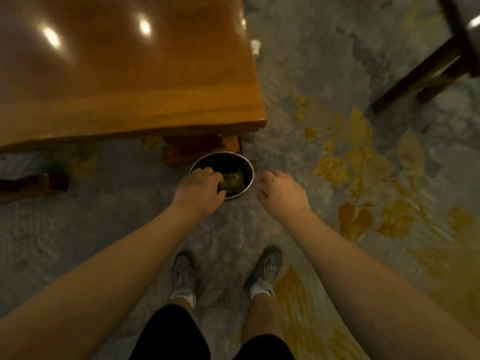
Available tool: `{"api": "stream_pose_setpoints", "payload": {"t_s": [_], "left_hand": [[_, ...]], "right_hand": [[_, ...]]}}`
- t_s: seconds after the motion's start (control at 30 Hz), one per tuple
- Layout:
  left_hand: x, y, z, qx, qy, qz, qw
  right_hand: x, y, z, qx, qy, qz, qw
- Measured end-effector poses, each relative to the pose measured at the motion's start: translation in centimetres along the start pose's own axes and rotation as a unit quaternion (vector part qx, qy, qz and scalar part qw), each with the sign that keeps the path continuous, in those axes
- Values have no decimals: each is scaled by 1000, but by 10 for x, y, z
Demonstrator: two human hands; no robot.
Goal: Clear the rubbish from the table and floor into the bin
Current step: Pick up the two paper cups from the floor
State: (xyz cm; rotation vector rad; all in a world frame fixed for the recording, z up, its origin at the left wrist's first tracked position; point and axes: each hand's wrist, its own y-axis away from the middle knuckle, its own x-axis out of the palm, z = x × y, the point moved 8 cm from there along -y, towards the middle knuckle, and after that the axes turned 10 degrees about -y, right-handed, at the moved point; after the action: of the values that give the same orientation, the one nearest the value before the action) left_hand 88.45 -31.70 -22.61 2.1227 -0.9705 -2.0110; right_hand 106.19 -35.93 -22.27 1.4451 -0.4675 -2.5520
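Beside the corner leg of the wooden surface (130, 74), a small round metal bin (248, 169) is standing upright on the patterned floor (324, 81), its open mouth facing straight up toward the camera. Being round, it is showing no long axis. Crumpled yellowish rubbish (233, 181) is lying inside it, against the near right of the interior.

The left hand (198, 189) is reaching over the bin's near left rim, palm down, fingers curled and dipping into the opening, fingertips touching or just beside the rubbish. Whether its grip is closed on that rubbish cannot be told, since the fingers are hiding the contact.

The right hand (281, 194) is hovering just beside the bin's right wall, apart from it. Its grip is loosely spread, fingers half curled, holding nothing.

Near the far edge of the surface, a small white scrap (255, 47) is lying on the floor, well apart from the bin; blur is preventing closer identification.

Dark wooden chair legs (415, 76) are standing at upper right. The person's grey trainers (266, 268) are planted on the floor below the hands.
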Motion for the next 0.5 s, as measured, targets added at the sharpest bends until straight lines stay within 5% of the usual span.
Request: {"api": "stream_pose_setpoints", "payload": {"t_s": [0.5], "left_hand": [[-301, 91, -184, 76, -15, -189, 979]], "right_hand": [[-320, 133, 7, -75, 40, -168, 982]]}}
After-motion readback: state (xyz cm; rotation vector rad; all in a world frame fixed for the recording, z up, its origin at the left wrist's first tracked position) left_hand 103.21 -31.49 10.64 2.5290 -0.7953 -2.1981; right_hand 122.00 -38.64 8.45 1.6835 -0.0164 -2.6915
